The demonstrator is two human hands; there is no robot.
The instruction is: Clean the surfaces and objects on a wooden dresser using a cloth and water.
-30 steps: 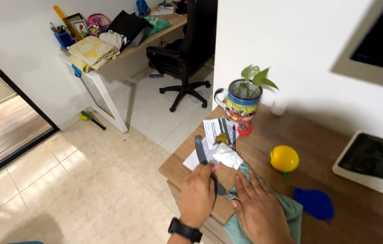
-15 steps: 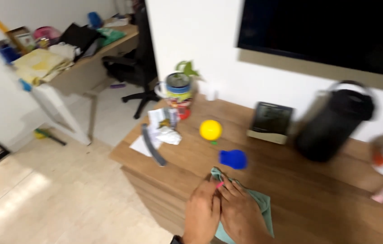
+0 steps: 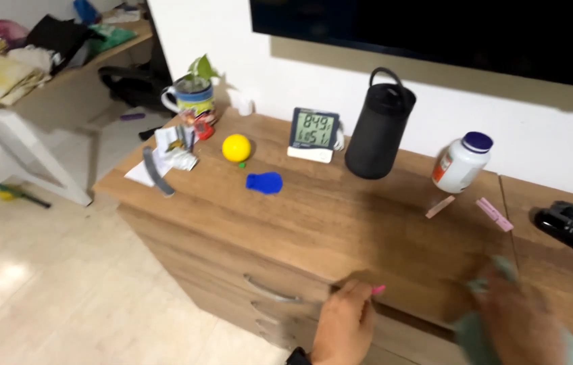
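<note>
Cloth [image 3: 482, 331] now farther right under blurred right hand [image 3: 523, 324] — orientation unreadable.

the right hand [image 3: 523, 318] is smeared by motion blur, so its grip on the green cloth [image 3: 476, 338] cannot be read; the cloth runs off the bottom edge below it. the left hand [image 3: 342, 324] is cut at the wrist, a small pink thing [image 3: 378, 289] at its fingertips too tiny to identify.
</note>
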